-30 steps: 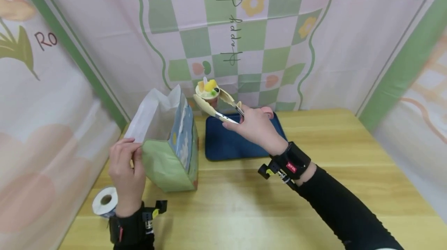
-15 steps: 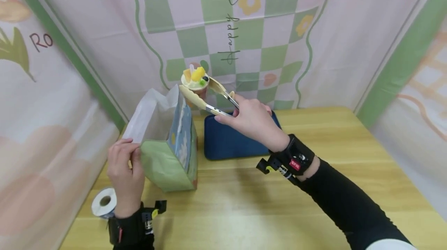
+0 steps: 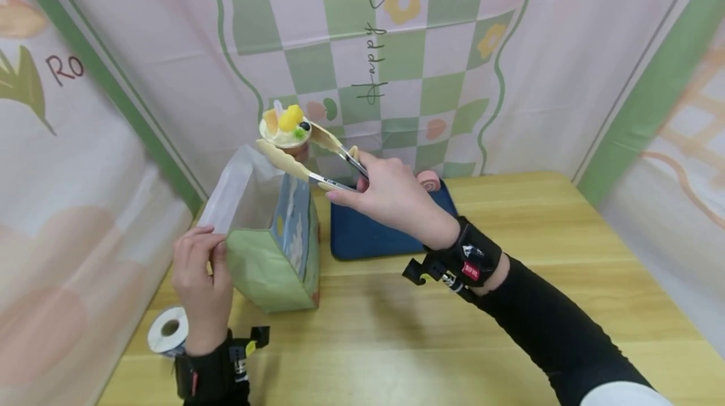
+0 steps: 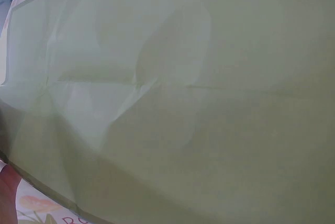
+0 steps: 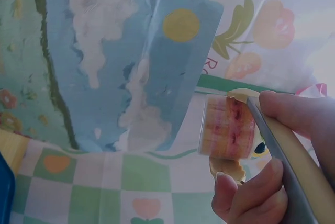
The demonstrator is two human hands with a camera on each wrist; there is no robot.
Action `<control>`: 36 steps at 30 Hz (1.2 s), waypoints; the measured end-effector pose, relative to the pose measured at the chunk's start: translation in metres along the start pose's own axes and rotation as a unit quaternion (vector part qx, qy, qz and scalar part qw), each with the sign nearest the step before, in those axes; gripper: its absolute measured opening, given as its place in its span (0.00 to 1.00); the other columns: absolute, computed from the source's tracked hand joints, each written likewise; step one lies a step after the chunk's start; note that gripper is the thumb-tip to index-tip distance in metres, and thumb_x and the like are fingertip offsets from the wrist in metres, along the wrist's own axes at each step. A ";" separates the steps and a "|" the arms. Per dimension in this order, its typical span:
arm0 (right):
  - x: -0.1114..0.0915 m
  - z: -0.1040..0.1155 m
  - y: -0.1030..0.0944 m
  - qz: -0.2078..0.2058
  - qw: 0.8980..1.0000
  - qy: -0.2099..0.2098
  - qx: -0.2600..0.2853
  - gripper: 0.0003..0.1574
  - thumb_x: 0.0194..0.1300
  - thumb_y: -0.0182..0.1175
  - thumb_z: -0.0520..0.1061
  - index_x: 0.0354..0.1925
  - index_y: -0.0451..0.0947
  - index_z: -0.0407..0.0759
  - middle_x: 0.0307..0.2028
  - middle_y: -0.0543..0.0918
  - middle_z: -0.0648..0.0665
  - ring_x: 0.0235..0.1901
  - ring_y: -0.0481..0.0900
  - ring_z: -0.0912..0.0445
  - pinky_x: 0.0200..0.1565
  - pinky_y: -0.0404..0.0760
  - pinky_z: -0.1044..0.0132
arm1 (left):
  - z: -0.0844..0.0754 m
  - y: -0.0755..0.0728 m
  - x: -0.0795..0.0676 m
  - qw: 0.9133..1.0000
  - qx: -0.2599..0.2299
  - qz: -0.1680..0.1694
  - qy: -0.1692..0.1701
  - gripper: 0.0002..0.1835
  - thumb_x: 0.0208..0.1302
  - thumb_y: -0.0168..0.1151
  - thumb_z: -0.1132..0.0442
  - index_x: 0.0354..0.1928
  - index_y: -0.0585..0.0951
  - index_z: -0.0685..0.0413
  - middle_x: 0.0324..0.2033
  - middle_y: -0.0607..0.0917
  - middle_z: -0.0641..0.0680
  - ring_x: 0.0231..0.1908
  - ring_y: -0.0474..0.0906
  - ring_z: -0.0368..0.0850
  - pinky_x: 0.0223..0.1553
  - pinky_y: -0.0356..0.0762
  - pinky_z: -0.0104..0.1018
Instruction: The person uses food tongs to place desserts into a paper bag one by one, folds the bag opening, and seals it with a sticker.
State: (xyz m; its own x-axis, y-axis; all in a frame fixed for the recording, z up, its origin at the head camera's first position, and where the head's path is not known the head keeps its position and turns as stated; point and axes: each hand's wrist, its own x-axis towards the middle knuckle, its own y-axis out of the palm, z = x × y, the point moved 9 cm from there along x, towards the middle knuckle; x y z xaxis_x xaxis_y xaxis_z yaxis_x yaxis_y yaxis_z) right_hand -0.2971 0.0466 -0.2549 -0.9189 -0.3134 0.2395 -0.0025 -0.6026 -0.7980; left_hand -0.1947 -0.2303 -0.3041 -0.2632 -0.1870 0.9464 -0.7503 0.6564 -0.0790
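My right hand grips a pair of tongs with cream tips and metal arms. Between the tips is a small clear cup of layered cake, topped with cream and fruit. It is held upright in the air, just above the far right rim of the paper bag. That bag stands upright with its mouth wide, green on the near side, with a painted sky on the right. My left hand pinches the bag's near left rim. Green paper of the bag fills the left wrist view, hiding most of that hand.
A dark blue tray lies right of the bag, with a pink swirl roll at its back edge. A roll of white labels stands beside my left wrist. Printed cloth hangs behind the wooden table.
My right hand has carried the tongs and the cake cup left and slightly up, from above the tray to the bag's rim. My left hand stays on the bag.
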 end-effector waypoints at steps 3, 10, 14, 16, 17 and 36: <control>0.000 0.007 0.004 0.012 1.000 -0.013 0.002 0.51 0.57 0.61 0.74 0.68 0.65 0.46 0.26 0.79 0.51 0.20 0.75 0.57 0.24 0.74 0.65 | 0.000 0.000 0.000 1.000 -0.001 -0.004 0.002 0.09 0.65 0.60 0.71 0.29 0.79 0.72 0.30 0.80 0.70 0.42 0.78 0.67 0.58 0.72 0.30; 0.001 0.023 0.014 0.049 0.998 -0.036 -0.008 0.49 0.57 0.60 0.74 0.66 0.66 0.48 0.26 0.79 0.52 0.19 0.74 0.58 0.22 0.73 0.65 | 0.000 0.000 0.002 1.000 -0.002 -0.008 0.001 0.11 0.66 0.60 0.69 0.29 0.79 0.72 0.30 0.81 0.70 0.43 0.79 0.66 0.57 0.75 0.36; 0.001 0.030 0.020 0.067 0.997 -0.038 -0.003 0.53 0.57 0.61 0.74 0.70 0.63 0.48 0.24 0.78 0.51 0.18 0.73 0.58 0.19 0.70 0.67 | -0.001 0.000 0.003 1.000 -0.004 -0.007 -0.002 0.10 0.65 0.60 0.70 0.29 0.79 0.72 0.30 0.81 0.70 0.43 0.79 0.67 0.58 0.76 0.37; 0.001 0.033 0.022 0.068 0.997 -0.043 -0.006 0.52 0.57 0.62 0.73 0.69 0.63 0.48 0.23 0.78 0.51 0.17 0.73 0.58 0.18 0.68 0.68 | -0.001 0.001 0.002 1.000 -0.004 -0.004 -0.003 0.09 0.65 0.60 0.71 0.29 0.79 0.73 0.30 0.81 0.70 0.43 0.79 0.67 0.58 0.76 0.37; 0.001 0.035 0.023 0.068 0.996 -0.048 -0.007 0.50 0.57 0.63 0.73 0.68 0.65 0.48 0.22 0.78 0.51 0.16 0.73 0.59 0.18 0.68 0.68 | -0.001 0.001 0.002 1.000 -0.004 -0.002 -0.003 0.09 0.65 0.60 0.71 0.29 0.79 0.73 0.29 0.81 0.70 0.43 0.79 0.67 0.58 0.76 0.37; -0.008 -0.009 0.013 0.029 0.999 0.020 0.014 0.44 0.47 0.65 0.78 0.51 0.70 0.52 0.34 0.81 0.54 0.30 0.79 0.58 0.33 0.77 0.64 | 0.001 0.000 0.000 1.000 -0.001 -0.006 0.000 0.11 0.66 0.60 0.69 0.28 0.79 0.72 0.30 0.82 0.70 0.42 0.79 0.66 0.59 0.75 0.34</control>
State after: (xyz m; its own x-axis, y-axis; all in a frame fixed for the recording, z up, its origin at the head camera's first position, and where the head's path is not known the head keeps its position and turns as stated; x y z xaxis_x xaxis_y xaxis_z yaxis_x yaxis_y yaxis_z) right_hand -0.2933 0.0475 -0.2719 -0.9325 -0.3186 0.1701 0.0621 -0.6054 -0.7935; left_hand -0.1953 -0.2306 -0.3045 -0.2535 -0.1944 0.9476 -0.7519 0.6559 -0.0665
